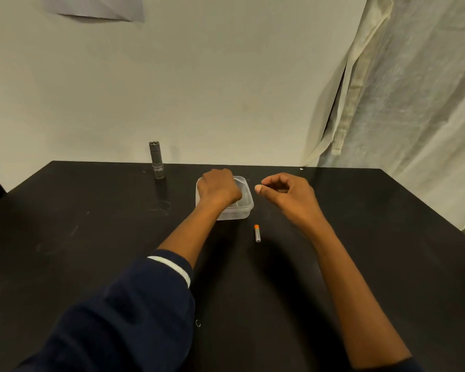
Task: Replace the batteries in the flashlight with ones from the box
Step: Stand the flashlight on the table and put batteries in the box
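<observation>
Head view: left hand [218, 189] curled down into clear box [242, 209], grip hidden; right hand [289, 193] loosely curled, empty; battery [257, 233] on table [91, 237] near box, flashlight [156, 161] upright far-left; battery likely light, slick, rolls, so pinch mid-barrel.

A pale wall [199, 89] is backing the black table [65, 237]; a cream curtain [400, 103] is hanging at two o'clock, grey paper [97, 8] at eleven.
</observation>
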